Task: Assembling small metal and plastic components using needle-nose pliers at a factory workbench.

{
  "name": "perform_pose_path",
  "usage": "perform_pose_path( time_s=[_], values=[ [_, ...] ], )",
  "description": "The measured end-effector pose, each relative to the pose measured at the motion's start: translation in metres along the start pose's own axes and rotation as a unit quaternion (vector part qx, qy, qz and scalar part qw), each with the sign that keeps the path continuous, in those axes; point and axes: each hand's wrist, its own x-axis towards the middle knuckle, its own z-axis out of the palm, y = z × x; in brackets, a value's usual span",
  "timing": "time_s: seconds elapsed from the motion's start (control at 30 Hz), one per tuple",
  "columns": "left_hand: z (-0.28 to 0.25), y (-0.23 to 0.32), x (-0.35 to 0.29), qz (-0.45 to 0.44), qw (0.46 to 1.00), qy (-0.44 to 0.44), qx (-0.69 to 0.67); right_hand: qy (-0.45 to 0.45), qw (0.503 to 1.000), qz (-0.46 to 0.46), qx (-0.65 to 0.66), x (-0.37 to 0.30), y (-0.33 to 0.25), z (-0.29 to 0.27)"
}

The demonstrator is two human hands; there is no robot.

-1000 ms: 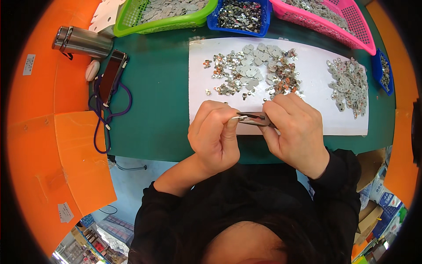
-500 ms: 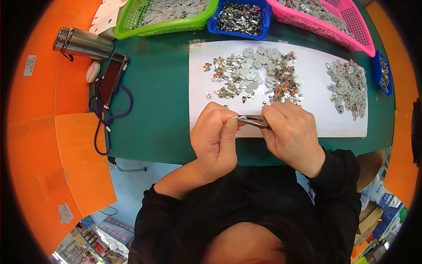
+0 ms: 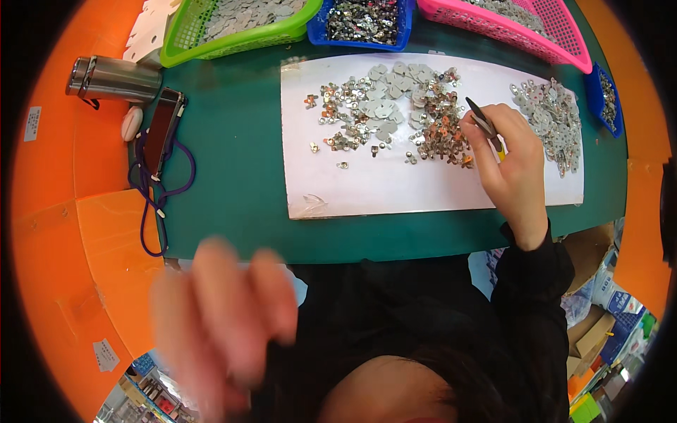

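Observation:
My right hand point(image 3: 513, 148) is closed around dark-jawed pliers point(image 3: 479, 111), their tips pointing up and to the left. It hovers by a heap of small copper and silver metal parts point(image 3: 443, 137) on a white board point(image 3: 381, 194). Beside that heap lie flat grey tabs point(image 3: 381, 110) and a scatter of small metal fittings point(image 3: 337, 106). At the board's right end is another pile of silvery pieces point(image 3: 553, 120). My left hand point(image 3: 222, 310) is lifted off the table at lower left, badly smeared by motion; whether its fingers grip anything does not show.
Along the far edge stand a green basket point(image 3: 240, 49), a blue tray point(image 3: 360, 46) and a pink basket point(image 3: 493, 44), all filled with small parts. A smaller blue bin point(image 3: 594, 92) is at right. A steel flask point(image 3: 120, 79) and a phone point(image 3: 163, 130) with purple cord lie at left.
My hands have come apart from the pliers' tips. My left hand swung down and left, toward the camera. The right moved up and right with the pliers. The whole view shifted slightly.

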Motion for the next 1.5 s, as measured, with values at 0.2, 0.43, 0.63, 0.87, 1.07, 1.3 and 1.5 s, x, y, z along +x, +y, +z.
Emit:
perform_pose_path(
  time_s=[0.2,0.43,0.63,0.87,1.07,1.3,1.5],
  values=[
    [0.030,0.016,0.038,-0.029,0.988,-0.147,0.040,-0.010,0.997,-0.049,0.052,-0.014,-0.003,0.017],
    [0.021,0.015,0.028,-0.015,0.988,-0.113,0.100,-0.011,0.988,-0.143,-0.064,-0.012,-0.019,0.035],
    [-0.028,-0.024,0.001,-0.114,0.922,0.073,0.363,-0.020,0.993,-0.083,0.079,-0.009,-0.017,0.024],
    [-0.047,-0.074,-0.002,-0.313,0.910,0.253,0.101,-0.066,0.945,0.007,0.322,-0.005,-0.038,0.027],
    [-0.042,-0.097,-0.009,-0.269,0.904,0.329,0.053,-0.002,0.969,-0.018,0.247,-0.010,-0.035,0.043],
    [-0.048,-0.091,-0.012,-0.266,0.924,0.268,0.062,-0.029,0.971,0.028,0.235,-0.006,-0.031,0.033],
    [-0.032,-0.092,-0.009,-0.229,0.906,0.233,0.270,-0.032,0.979,-0.015,0.201,-0.004,-0.032,0.031]
  ],
)
